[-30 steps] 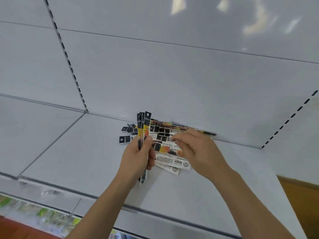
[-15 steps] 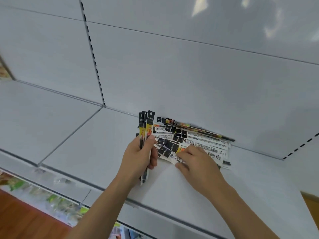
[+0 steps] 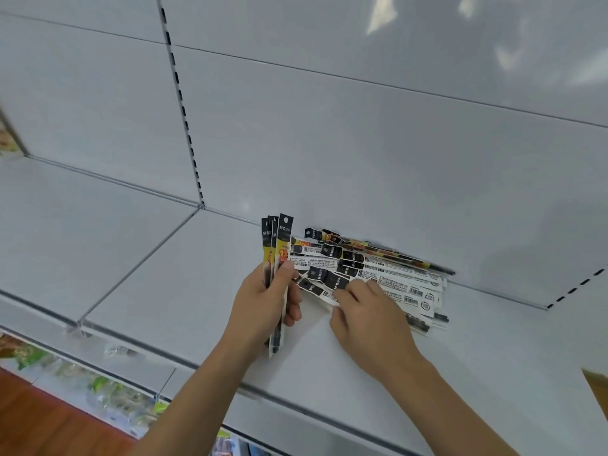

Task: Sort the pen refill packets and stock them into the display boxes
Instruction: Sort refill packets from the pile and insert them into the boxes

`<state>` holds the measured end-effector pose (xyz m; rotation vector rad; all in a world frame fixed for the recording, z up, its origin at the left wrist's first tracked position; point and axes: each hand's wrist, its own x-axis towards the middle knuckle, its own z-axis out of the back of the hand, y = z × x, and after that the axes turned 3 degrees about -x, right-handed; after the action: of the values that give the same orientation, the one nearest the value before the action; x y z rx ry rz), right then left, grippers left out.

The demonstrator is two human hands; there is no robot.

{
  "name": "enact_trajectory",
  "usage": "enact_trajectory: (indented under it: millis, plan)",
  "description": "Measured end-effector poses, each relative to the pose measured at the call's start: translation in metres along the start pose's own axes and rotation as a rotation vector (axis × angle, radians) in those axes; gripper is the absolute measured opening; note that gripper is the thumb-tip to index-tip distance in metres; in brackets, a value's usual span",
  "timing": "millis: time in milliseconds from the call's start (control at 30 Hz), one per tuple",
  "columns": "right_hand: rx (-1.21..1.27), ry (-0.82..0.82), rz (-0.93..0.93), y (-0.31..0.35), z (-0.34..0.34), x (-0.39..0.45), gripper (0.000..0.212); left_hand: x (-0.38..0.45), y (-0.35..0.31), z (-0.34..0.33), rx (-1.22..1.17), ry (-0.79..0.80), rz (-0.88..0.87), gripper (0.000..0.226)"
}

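A loose pile of pen refill packets (image 3: pixel 378 274) lies flat on the white shelf (image 3: pixel 164 274), against the back panel (image 3: pixel 329 143). Most lie printed-text side up; the rearmost ones show darker, coloured faces, and their print is too small to read. Just left of the pile, the left hand (image 3: pixel 263 301) holds a small bundle of packets (image 3: pixel 279 258) upright, thumb and curled fingers clamped round its middle; the exact count cannot be made out, and the bundle's lower part is partly covered by the fingers. The right hand (image 3: pixel 368 314) rests on the pile's near edge, its fingertips curled onto a packet; whether they pinch it or merely press it cannot be told. The hand hides the packets beneath it. Below the shelf's front edge, blurred green-and-white goods (image 3: pixel 98 386) are cut off by the frame.
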<state>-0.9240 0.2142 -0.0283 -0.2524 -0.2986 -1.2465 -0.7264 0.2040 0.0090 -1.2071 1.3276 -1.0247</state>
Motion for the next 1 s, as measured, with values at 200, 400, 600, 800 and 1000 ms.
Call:
enact_trajectory:
  millis: [200, 400, 600, 800, 1000]
  plan:
    - [0.026, 0.181, -0.025, -0.004, 0.008, 0.007, 0.022, 0.001, 0.000, 0.005, -0.016, 0.003, 0.013, 0.037]
    - [0.377, 0.222, -0.267, -0.008, 0.037, 0.015, 0.010, 0.004, 0.000, 0.005, -0.011, 0.027, 0.003, 0.040]
    - [0.787, 0.264, -0.539, -0.018, 0.061, 0.014, 0.012, 0.003, 0.000, -0.001, -0.017, 0.060, 0.004, 0.035]
    - [0.702, 0.231, -0.484, -0.024, 0.063, 0.009, 0.011, 0.002, -0.003, -0.008, -0.028, 0.096, -0.003, 0.031]
    - [0.159, 0.275, -0.145, -0.005, 0.036, 0.010, 0.012, -0.001, -0.002, 0.002, -0.030, 0.059, -0.004, 0.031]
